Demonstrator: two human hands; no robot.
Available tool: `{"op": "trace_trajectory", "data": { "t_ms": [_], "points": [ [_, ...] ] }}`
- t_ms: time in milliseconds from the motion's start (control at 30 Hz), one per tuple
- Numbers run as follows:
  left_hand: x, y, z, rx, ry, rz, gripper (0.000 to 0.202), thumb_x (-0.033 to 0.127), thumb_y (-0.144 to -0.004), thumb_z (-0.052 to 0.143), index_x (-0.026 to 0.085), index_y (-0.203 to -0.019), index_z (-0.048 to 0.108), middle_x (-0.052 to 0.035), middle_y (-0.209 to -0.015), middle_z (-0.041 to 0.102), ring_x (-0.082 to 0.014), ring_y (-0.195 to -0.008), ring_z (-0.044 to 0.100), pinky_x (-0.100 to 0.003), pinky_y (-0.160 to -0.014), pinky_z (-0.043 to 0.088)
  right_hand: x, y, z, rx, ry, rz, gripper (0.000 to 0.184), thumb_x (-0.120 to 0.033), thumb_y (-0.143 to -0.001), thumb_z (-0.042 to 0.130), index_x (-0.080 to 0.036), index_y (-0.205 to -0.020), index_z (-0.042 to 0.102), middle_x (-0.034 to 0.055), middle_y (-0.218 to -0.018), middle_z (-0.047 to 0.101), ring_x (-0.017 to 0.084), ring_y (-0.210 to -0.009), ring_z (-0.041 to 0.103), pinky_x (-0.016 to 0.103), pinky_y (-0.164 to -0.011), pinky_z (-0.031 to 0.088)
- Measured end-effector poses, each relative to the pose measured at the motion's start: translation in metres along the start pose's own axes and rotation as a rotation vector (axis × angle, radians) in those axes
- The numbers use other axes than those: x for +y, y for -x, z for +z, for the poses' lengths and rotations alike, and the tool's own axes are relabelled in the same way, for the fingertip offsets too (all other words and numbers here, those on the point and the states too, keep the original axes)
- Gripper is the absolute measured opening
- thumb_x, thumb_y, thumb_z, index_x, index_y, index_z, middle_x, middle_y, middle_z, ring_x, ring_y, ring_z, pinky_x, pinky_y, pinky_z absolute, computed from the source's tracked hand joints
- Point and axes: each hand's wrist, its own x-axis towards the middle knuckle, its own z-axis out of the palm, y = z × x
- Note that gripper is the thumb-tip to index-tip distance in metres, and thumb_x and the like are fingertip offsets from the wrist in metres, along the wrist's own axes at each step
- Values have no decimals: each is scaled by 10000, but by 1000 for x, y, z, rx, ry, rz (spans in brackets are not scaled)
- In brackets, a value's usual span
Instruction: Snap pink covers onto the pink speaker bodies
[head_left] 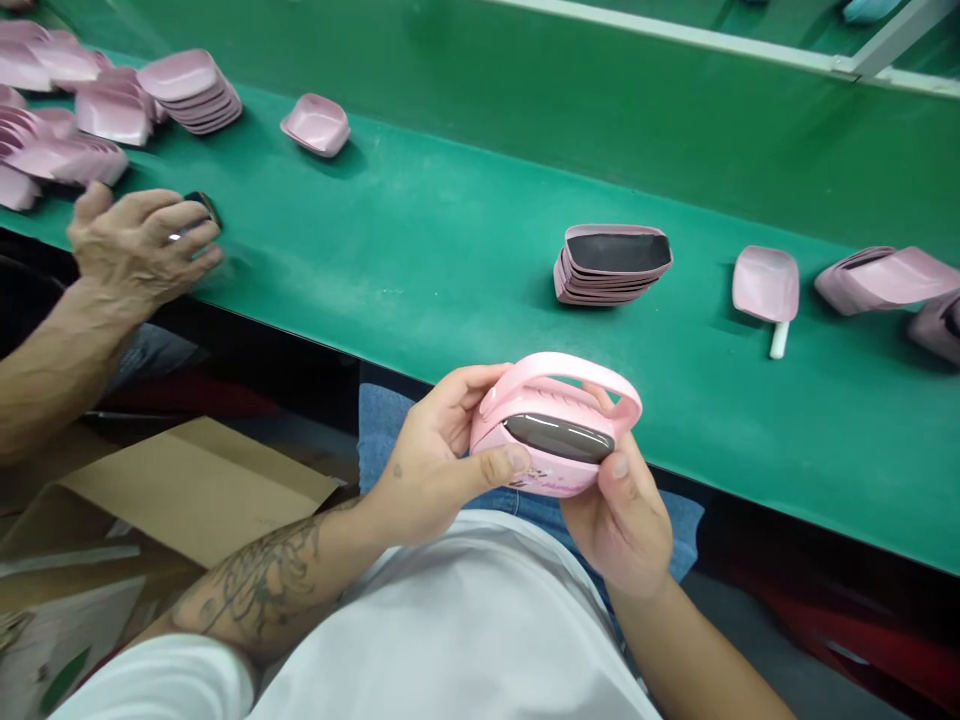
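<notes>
I hold a pink plastic case point(551, 425) with a handle loop on top and a dark glossy oval panel on its front, over my lap at the near edge of the green belt point(450, 250). My left hand point(431, 460) grips its left side, thumb pressed by the panel. My right hand point(619, 515) grips its right side from below, thumb on the panel's right end. Both hands are closed on the case.
A stack of pink shells with a dark panel on top point(611, 265) sits on the belt, with a pink scoop-like piece point(766, 288) and more shells point(885, 275) to its right. Many pink shells point(112, 105) lie far left. A co-worker's hand point(142, 245) rests there. A cardboard box point(187, 490) stands below.
</notes>
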Motion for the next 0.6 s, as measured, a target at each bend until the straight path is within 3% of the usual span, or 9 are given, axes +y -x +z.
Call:
{"op": "trace_trajectory", "data": {
  "t_ms": [167,300,367,467,533,600],
  "points": [
    [0,0,4,-2,-115,-50,645,339,-904,836,223,-1483,577,-122,-1491,658,-310,-1366,630,-414,-1114,546,5,2,-1,13,122,-78,529,-549,-1022,565,-306,-1492,560,123,-1407,712,369,-1372,656,604,-1121,550],
    [0,0,6,10,-79,-175,749,345,-877,817,213,-1561,541,-126,-1500,655,-358,-1385,620,-447,-1092,564,11,7,-10,23,298,-106,623,-582,-1025,507,-290,-1573,446,163,-1463,661,389,-1372,650,612,-1036,598],
    [0,2,5,50,-177,-186,722,290,-852,798,222,-1537,582,-117,-1439,693,-363,-1346,650,-472,-1091,569,7,10,-15,87,483,-187,653,-530,-1023,557,-294,-1609,391,173,-1543,584,382,-1387,631,605,-1051,591],
    [-1,5,3,84,-427,-129,723,199,-795,766,206,-1504,624,-137,-1507,648,-386,-1413,605,-533,-1211,485,-11,14,-18,139,964,-455,707,-396,-960,725,-313,-1600,434,156,-1498,566,371,-1388,589,604,-1120,539],
    [-1,7,3,84,-556,-84,767,182,-768,757,180,-1519,598,-162,-1586,580,-396,-1477,550,-556,-1280,414,-24,16,-17,60,1266,-555,714,-324,-929,776,-293,-1578,479,150,-1405,592,360,-1336,593,588,-1120,531],
    [0,8,3,68,-646,-47,802,189,-764,750,167,-1542,557,-183,-1644,518,-395,-1523,504,-565,-1298,393,-34,17,-13,-47,1404,-537,743,-319,-941,775,-266,-1601,438,157,-1390,593,347,-1297,602,569,-1097,542]
  ]
}}
